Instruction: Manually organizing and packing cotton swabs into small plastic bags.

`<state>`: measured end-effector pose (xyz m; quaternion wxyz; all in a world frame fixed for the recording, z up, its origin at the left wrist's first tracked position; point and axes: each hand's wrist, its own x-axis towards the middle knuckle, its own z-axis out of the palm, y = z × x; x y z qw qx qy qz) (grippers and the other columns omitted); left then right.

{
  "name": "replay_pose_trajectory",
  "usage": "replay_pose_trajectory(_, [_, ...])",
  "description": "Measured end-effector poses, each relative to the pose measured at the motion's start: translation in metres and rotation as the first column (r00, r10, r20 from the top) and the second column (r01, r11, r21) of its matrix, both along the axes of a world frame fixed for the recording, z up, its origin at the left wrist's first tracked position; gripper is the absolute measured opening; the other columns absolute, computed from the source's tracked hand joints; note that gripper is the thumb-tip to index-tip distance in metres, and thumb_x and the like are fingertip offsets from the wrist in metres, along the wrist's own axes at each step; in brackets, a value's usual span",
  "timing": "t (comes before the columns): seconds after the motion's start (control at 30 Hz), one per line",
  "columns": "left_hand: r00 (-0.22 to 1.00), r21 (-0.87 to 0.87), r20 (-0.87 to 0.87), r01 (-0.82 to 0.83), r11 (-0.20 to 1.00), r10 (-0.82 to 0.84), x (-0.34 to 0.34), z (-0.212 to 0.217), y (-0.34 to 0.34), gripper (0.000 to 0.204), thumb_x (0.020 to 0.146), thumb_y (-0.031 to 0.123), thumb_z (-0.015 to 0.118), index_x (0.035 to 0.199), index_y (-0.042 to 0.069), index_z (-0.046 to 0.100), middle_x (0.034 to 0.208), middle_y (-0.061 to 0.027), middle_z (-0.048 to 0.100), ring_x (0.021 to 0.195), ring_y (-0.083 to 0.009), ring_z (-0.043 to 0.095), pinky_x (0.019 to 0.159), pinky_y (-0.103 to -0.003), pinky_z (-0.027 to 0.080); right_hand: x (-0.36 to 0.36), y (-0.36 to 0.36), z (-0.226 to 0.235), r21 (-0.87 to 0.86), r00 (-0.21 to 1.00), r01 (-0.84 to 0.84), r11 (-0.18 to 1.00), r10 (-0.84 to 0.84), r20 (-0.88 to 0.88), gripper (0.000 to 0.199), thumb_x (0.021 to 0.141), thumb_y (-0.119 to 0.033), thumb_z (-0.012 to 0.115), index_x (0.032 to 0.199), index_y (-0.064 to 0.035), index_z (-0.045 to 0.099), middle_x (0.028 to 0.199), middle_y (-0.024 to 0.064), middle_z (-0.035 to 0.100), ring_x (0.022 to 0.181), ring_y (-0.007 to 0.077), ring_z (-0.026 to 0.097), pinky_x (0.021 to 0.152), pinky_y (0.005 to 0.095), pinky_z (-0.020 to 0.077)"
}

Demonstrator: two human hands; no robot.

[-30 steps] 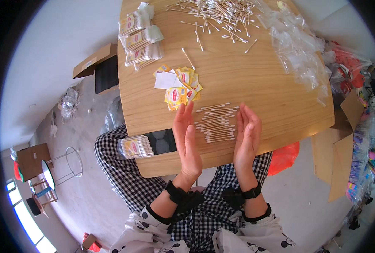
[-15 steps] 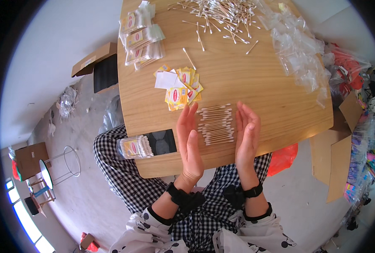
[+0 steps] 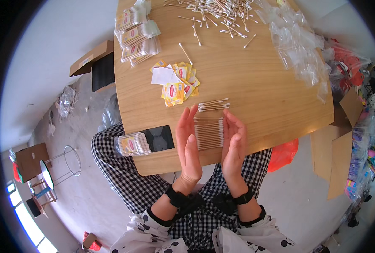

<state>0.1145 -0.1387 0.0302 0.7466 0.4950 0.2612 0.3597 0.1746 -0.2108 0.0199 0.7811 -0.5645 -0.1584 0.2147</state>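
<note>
A row of cotton swabs (image 3: 209, 134) lies on the wooden bench (image 3: 272, 101), near its edge closest to the person. The sticks are pale and thin, with white tips at each end, and they lie side by side, nearly parallel, running left to right with their tips lined up. Beyond a narrow gap, a smaller group of swabs (image 3: 213, 104) lies less evenly, some sticks slanting.

The left hand (image 3: 188, 145) and the right hand (image 3: 233, 145) are both open, fingers straight and thumbs raised, palms facing each other. Neither is clenched; the 2 palms flank the row, right at the swab tips, though firm contact is hard to tell. Yellow-and-white cards (image 3: 174, 89) lie in a loose heap beyond the left fingertips.
</note>
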Motion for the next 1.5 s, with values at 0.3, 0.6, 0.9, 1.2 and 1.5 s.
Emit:
replay_pose_trajectory(0.3, [0.633, 0.637, -0.764, 0.712, 0.294, 0.123, -0.012, 0.012, 0.011, 0.074, 0.084, 0.030, 0.060, 0.141, -0.005, 0.030, 0.148, -0.0205, 0.031, 0.139, -0.0326, 0.027, 0.113, -0.051, 0.015, 0.019, -0.013, 0.011, 0.215, 0.974, 0.202, 0.955, -0.174, -0.142, 0.056, 0.100, -0.044, 0.033, 0.133, 0.0016, 0.038, 0.141, 0.0217, 0.038, 0.136, 0.0292, 0.032, 0.115, 0.0434, 0.0190])
replay_pose_trajectory(0.6, [0.621, 0.630, -0.772, 0.716, 0.301, 0.138, -0.020, 0.015, 0.008, 0.081, 0.080, 0.035, 0.065, 0.140, -0.006, 0.030, 0.148, -0.0213, 0.030, 0.136, -0.0333, 0.032, 0.111, -0.055, 0.019, 0.027, -0.037, -0.006, -0.124, 0.972, 0.123, 0.985, -0.095, 0.216, 0.052, 0.102, -0.040, 0.031, 0.132, 0.0023, 0.039, 0.140, 0.0219, 0.039, 0.135, 0.0294, 0.034, 0.114, 0.0441, 0.0211])
replay_pose_trajectory(0.9, [0.515, 0.569, -0.820, 0.782, 0.256, 0.250, -0.015, 0.001, -0.012, 0.104, 0.074, 0.064, 0.057, 0.139, -0.011, 0.029, 0.149, -0.0254, 0.025, 0.141, -0.0376, 0.020, 0.113, -0.050, 0.018, 0.028, -0.031, -0.001, -0.230, 0.947, 0.135, 0.964, -0.057, 0.317, 0.031, 0.097, -0.019, 0.039, 0.118, 0.0019, 0.050, 0.131, 0.0184, 0.048, 0.127, 0.0285, 0.042, 0.107, 0.0428, 0.0319])
replay_pose_trajectory(1.2, [0.529, 0.579, -0.811, 0.785, 0.219, 0.249, -0.015, 0.001, -0.008, 0.104, 0.075, 0.068, 0.052, 0.138, -0.012, 0.030, 0.148, -0.0276, 0.025, 0.140, -0.0379, 0.022, 0.114, -0.048, 0.019, 0.047, -0.043, -0.002, -0.430, 0.702, 0.072, 0.900, 0.261, 0.663, 0.017, 0.071, 0.010, 0.054, 0.070, -0.0041, 0.064, 0.104, 0.0092, 0.064, 0.109, 0.0304, 0.056, 0.090, 0.0386, 0.0451])
replay_pose_trajectory(1.5, [0.549, 0.597, -0.800, 0.771, 0.224, 0.243, -0.014, 0.001, -0.008, 0.103, 0.076, 0.067, 0.051, 0.137, -0.013, 0.031, 0.148, -0.0280, 0.026, 0.139, -0.0384, 0.024, 0.113, -0.048, 0.020, 0.046, -0.042, -0.005, -0.471, 0.639, 0.072, 0.879, 0.322, 0.698, 0.015, 0.065, 0.008, 0.058, 0.064, -0.0068, 0.063, 0.102, 0.0056, 0.066, 0.108, 0.0303, 0.056, 0.088, 0.0387, 0.0449])
